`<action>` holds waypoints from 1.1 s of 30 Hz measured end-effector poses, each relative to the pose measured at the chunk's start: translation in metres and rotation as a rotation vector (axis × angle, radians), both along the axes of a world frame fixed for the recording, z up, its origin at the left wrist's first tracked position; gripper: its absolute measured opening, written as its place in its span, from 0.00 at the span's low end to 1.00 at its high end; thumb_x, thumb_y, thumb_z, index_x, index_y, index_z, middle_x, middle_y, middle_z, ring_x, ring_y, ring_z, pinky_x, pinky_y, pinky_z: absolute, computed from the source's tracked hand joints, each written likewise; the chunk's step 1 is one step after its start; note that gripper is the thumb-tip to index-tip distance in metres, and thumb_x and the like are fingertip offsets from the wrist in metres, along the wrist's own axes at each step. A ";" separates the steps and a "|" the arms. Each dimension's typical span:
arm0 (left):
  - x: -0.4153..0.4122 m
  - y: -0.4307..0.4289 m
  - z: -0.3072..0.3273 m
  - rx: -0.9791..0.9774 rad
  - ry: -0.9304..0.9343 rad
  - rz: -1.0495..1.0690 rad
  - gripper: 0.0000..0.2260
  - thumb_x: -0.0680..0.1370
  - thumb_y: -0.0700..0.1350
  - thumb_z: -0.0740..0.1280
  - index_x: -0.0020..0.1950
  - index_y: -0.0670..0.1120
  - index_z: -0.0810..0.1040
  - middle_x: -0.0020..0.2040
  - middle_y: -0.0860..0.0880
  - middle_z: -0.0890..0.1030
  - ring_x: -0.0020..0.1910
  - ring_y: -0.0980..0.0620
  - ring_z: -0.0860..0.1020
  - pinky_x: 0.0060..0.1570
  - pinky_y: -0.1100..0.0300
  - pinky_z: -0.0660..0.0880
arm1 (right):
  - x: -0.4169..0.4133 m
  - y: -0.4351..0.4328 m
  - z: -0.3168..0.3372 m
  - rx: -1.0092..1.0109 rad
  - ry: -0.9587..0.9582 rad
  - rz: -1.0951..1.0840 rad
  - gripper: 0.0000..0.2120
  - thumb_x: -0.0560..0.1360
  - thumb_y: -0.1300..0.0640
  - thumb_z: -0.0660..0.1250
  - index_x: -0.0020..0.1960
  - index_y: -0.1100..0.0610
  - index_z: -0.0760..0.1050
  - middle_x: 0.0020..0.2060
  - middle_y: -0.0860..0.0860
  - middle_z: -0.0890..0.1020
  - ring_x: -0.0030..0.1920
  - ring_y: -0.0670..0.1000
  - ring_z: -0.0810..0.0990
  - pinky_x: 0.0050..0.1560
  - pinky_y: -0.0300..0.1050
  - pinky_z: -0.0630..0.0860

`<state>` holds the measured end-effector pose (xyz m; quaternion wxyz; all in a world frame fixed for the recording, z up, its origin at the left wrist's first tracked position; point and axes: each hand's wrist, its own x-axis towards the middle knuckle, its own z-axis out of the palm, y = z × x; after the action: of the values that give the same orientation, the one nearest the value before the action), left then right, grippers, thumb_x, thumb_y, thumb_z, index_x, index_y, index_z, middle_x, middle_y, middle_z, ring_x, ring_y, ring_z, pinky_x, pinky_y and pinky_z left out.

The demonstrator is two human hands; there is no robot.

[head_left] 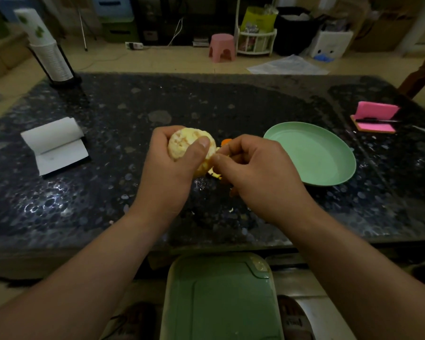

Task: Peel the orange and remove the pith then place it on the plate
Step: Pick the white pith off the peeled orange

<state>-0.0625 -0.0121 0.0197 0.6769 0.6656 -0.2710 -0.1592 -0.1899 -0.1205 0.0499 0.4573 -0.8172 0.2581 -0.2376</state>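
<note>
While the left hand (172, 165) is holding the orange (184, 143) above the middle of the dark speckled surface (231, 99), its grip is wrapping round the fruit, with the thumb lying across the near face. The orange is showing pale pith over most of its visible side. The right hand (258, 173) is meeting the fruit's right edge, its grip pinching a strip of peel (212, 171) between thumb and forefinger. A bit of orange rind is showing behind the knuckles.

The green plate (329, 182) is sitting on the surface just right of the hands, apart from the fruit, and the right hand is lying between the two. A flipped-open notepad (57, 146) is lying well to the left. A tilted stack of paper cups (47, 47) is standing at the far left corner. A pink pad (375, 111) with a pen (375, 120) across it is resting at the far right. A green bin lid (221, 303) is showing below the near edge, and a pink stool (221, 47) is standing on the floor beyond.
</note>
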 end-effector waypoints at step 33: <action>-0.003 0.004 0.002 0.082 -0.125 0.010 0.18 0.80 0.55 0.75 0.65 0.51 0.73 0.57 0.51 0.81 0.51 0.59 0.82 0.45 0.64 0.80 | -0.003 0.001 -0.010 -0.457 0.029 0.000 0.04 0.79 0.52 0.71 0.47 0.51 0.83 0.35 0.45 0.84 0.36 0.48 0.82 0.39 0.53 0.81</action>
<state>-0.0659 -0.0082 0.0212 0.6315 0.7029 -0.3025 -0.1250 -0.1934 -0.1196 0.0404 0.2566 -0.9029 0.2040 -0.2780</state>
